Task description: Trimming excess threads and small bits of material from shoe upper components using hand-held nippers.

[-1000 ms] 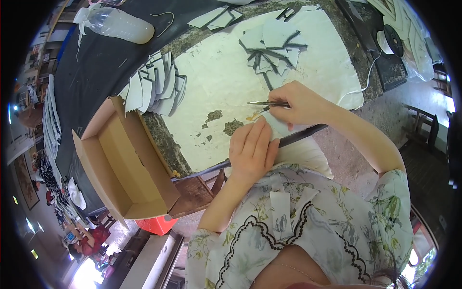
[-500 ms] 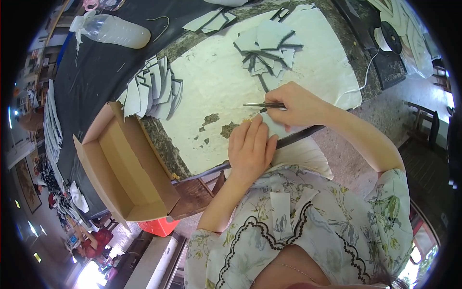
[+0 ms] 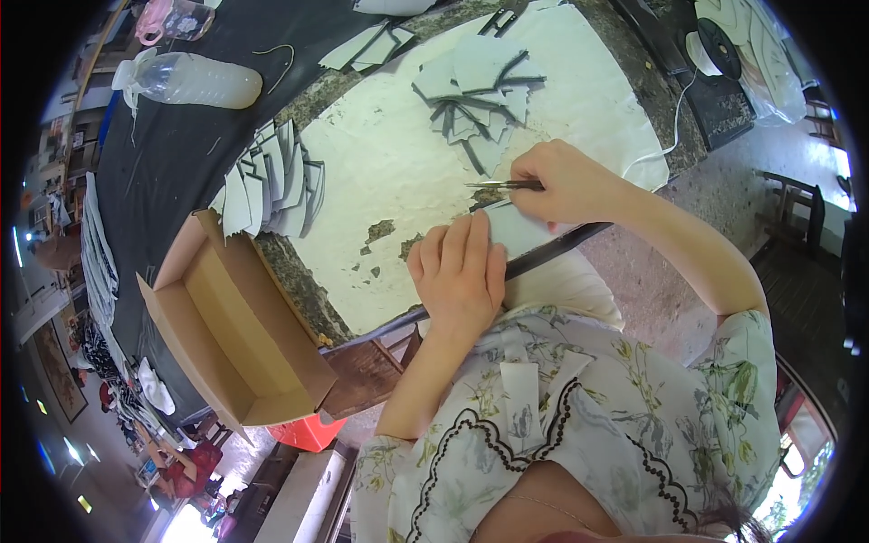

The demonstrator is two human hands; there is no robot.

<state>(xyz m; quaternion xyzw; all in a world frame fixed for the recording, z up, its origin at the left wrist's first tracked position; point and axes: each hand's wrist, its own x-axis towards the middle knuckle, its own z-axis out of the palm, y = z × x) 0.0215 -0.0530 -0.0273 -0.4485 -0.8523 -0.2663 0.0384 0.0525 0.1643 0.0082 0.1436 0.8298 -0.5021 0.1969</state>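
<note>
My right hand (image 3: 566, 184) is closed round a slim, pointed metal tool (image 3: 505, 185); whether it is snips or tweezers I cannot make out. Its tip points left over the table. Under that hand, by the near edge, lies a pale flat piece (image 3: 519, 226) with a dark strip at its upper edge. My left hand (image 3: 459, 271) rests palm down beside the piece's left end, its fingers stretched out. Farther off, a loose heap of pale pieces with dark edging (image 3: 480, 86) lies on the white sheet (image 3: 362, 167).
Overlapping pale pieces (image 3: 279, 176) are stacked at the left of the sheet. An open cardboard box (image 3: 237, 317) stands at the table's left corner. Beyond are a plastic bottle (image 3: 195, 80) and more pieces (image 3: 371, 45). A black spool (image 3: 718, 47) with white cord sits far right.
My left hand has slid slightly left, showing more of the pale piece. My right hand has lifted a little away from me with the tool. The whole view has shifted slightly.
</note>
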